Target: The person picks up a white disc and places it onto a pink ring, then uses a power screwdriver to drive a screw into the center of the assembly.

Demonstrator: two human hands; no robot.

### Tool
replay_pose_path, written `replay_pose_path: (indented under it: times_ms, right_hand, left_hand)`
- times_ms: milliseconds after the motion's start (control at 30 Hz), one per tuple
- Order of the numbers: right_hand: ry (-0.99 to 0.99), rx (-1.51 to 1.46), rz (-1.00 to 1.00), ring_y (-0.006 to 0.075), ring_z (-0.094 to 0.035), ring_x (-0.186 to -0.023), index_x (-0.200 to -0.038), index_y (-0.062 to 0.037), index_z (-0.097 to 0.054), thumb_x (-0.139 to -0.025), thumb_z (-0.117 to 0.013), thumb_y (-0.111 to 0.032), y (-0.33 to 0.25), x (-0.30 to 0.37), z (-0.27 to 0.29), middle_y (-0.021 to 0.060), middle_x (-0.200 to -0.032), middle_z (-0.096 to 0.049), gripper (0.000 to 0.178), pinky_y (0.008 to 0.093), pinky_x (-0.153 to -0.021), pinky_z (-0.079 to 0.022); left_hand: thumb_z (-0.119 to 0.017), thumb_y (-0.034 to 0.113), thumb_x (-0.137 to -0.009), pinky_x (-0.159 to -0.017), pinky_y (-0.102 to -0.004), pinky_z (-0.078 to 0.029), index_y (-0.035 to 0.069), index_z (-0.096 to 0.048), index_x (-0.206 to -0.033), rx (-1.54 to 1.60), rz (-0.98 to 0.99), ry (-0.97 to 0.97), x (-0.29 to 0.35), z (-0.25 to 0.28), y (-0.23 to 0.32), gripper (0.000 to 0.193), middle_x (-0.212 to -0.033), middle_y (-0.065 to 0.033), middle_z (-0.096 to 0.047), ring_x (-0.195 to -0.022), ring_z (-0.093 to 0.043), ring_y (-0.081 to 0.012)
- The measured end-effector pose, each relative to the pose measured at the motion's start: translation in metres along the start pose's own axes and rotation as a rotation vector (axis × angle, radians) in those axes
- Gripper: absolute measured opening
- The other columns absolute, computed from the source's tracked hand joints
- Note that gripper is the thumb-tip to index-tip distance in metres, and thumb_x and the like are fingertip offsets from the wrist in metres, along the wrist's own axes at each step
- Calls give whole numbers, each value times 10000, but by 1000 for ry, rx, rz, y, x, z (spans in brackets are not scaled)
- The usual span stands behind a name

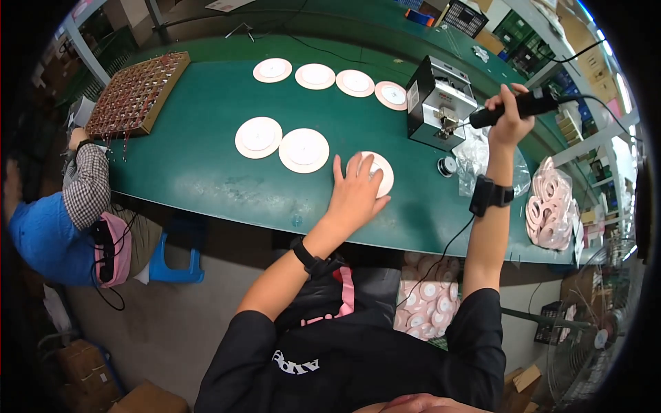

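Note:
My right hand point(509, 118) is wrapped round a black corded electric screwdriver point(520, 107). Its thin bit points left, at the front of a black and silver screw feeder point(446, 103). My left hand point(354, 189) lies with fingers spread over a white and pink round disc point(385, 173), partly covering it. To the left of that hand, two similar discs, one disc point(304, 151) and another disc point(259, 138), lie flat on the green table. Behind them a row of several more pink-rimmed discs point(315, 76) runs toward the feeder.
Beside the feeder lie a small spool point(447, 166) and clear plastic bags point(475, 165). A bag of pink rings point(549, 210) sits at the table's right end. A carton tray of wired parts point(138, 93) stands far left, near a seated person point(58, 227). Below is a container of discs point(427, 303).

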State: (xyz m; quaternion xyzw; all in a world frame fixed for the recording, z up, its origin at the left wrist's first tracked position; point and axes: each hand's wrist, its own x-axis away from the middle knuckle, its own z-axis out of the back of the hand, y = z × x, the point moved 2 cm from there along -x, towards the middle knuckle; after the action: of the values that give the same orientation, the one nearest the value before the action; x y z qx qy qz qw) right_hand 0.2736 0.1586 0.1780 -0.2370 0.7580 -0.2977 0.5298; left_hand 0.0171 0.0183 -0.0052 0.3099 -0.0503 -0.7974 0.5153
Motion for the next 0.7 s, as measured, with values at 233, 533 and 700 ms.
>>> replay_pose_path:
  times_ms: [233,533,700]
  right_hand:
    - [-70,62,-180,178,-535,-549,-974,-24,-602,-878,-713,-1,28,-3,-12,67,-696,-541,149,350,-563,-470]
    - [-148,-63,-179,151,-469,-509,-1301,20,-465,-919,-582,-35,-56,153,-21,48,-677,-476,403,339,-542,-455]
    - [-202,-34,-192,150,-468,-502,-1290,27,-453,-914,-579,-32,-58,178,-26,49,-676,-478,400,338,-546,-462]
  left_hand:
    - [-743,320,-865,-1160,-687,-199,172,-674,-1254,52,-134,-44,14,-1,8,422,-1480,-116,-494,-1427,-369,-367]
    - [-779,297,-835,-1174,-667,-208,210,-722,-1204,260,-112,-168,21,12,24,383,-1442,-52,-531,-1419,-397,-322]
    - [-761,298,-846,-1167,-673,-224,180,-747,-1143,276,-129,-124,22,9,23,319,-1411,-73,-543,-1407,-405,-332]
